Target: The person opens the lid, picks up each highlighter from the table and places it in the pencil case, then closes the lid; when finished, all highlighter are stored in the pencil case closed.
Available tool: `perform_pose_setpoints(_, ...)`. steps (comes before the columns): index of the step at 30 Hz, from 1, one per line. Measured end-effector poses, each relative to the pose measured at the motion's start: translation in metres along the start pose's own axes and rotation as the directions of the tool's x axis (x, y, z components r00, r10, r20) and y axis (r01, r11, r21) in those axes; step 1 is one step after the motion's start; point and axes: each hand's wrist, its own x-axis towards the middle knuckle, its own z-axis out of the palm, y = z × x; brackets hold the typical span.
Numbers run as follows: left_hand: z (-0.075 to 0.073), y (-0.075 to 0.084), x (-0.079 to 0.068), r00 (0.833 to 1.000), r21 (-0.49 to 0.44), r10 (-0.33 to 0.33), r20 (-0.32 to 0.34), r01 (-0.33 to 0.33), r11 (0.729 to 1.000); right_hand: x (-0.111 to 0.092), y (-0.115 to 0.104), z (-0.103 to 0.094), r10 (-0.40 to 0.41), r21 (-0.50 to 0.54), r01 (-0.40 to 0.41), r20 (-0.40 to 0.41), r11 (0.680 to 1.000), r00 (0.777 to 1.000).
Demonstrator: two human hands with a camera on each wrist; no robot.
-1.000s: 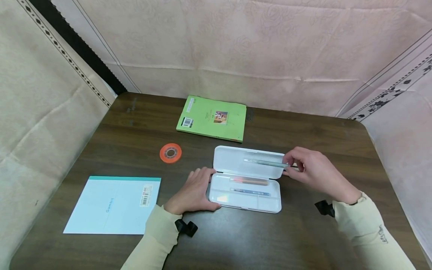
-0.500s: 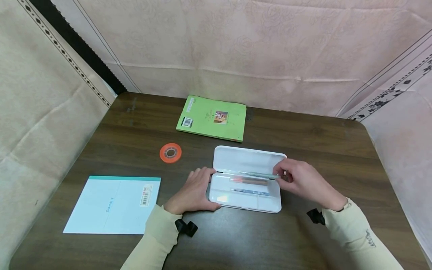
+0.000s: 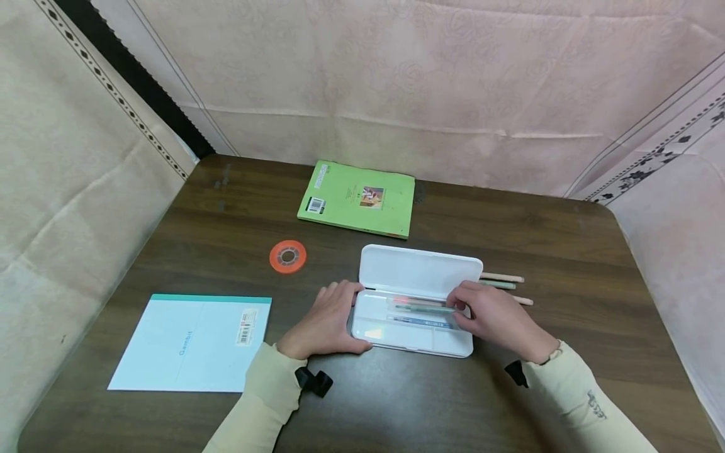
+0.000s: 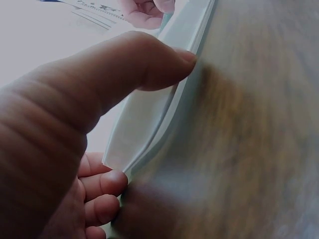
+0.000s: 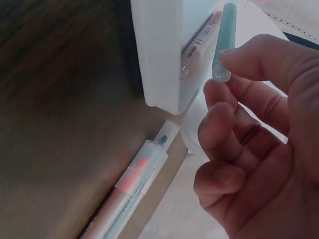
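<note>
A white pencil case [image 3: 416,270] lies with its lid raised back, mid-table in the head view. My left hand [image 3: 325,321] holds its left end; in the left wrist view the thumb lies over the rim [image 4: 144,124] and the fingers curl at the corner. Between thumb and forefinger, my right hand [image 3: 501,318] pinches the end of a slim pale-green pen [image 5: 226,42] over the case's tray. A reddish pen [image 3: 404,300] and a blue-marked clear pen [image 3: 421,323] lie inside. The right hand partly covers the case's right end.
Several pens [image 3: 501,277] lie on the table behind the right hand, right of the lid. An orange ring-shaped roll [image 3: 287,257] sits left of the case. A green book [image 3: 357,198] lies at the back, a light-blue notebook [image 3: 187,343] at the left.
My right hand has brought the green pen from in front of the lid down and leftward over the tray. Pens behind the hand have come into view. The left hand stays in place.
</note>
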Motion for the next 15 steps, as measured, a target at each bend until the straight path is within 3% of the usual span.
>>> perform_pose_setpoints(7, 0.0008, 0.0004, -0.0005, 1.000, -0.018, -0.005, -0.006, 0.005, 1.000, -0.0002, -0.0012, 0.0015, 0.029, -0.013, -0.029, -0.009, 0.999, 1.000)
perform_pose_setpoints(15, 0.0002, -0.0003, -0.0003, 1.000, -0.016, 0.004, -0.008, -0.004, 1.000, -0.0003, -0.0016, -0.0036, 0.056, 0.049, -0.057, 0.005, 0.997, 0.998)
